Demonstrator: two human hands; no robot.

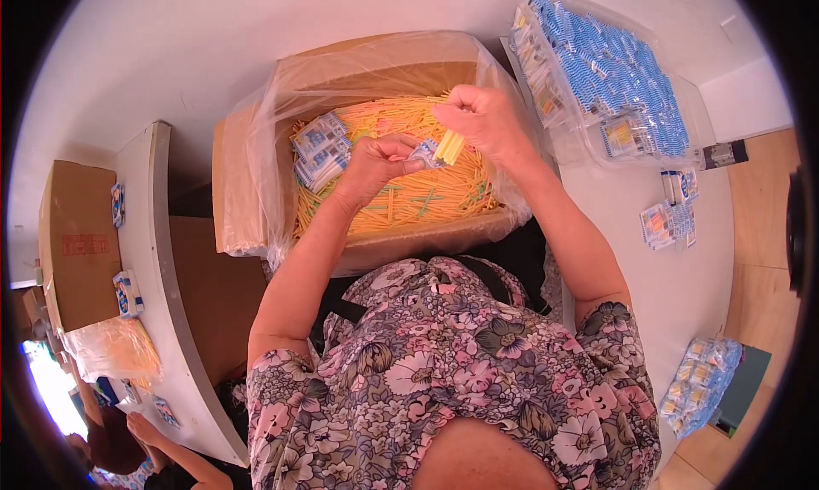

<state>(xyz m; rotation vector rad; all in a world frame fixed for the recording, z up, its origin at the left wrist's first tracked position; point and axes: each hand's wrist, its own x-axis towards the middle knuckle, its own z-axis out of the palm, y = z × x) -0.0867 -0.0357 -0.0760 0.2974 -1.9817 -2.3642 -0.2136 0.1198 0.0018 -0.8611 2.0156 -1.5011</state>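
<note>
My left hand (380,164) pinches a small clear packet (425,152) with blue-and-white edges. From above, my right hand (485,125) grips a short bundle of thin yellow sticks (450,147), whose lower ends meet the packet's mouth; whether they are inside it I cannot tell. Both hands are over a cardboard box (375,249) lined with clear plastic. Loose yellow and orange sticks (401,202), with a few green and pink ones, fill the box. On top of them, left of my left hand, lies a stack of flat packets (322,149) with blue-and-white edges.
A clear plastic bin (589,140) heaped with blue-edged packets stands at the right. Nearer are loose packets (670,224) and a bagged bundle (701,386) on the white table (631,294). Leftward, a white partition (162,234) separates another cardboard box (81,243) and a person's arms (175,452).
</note>
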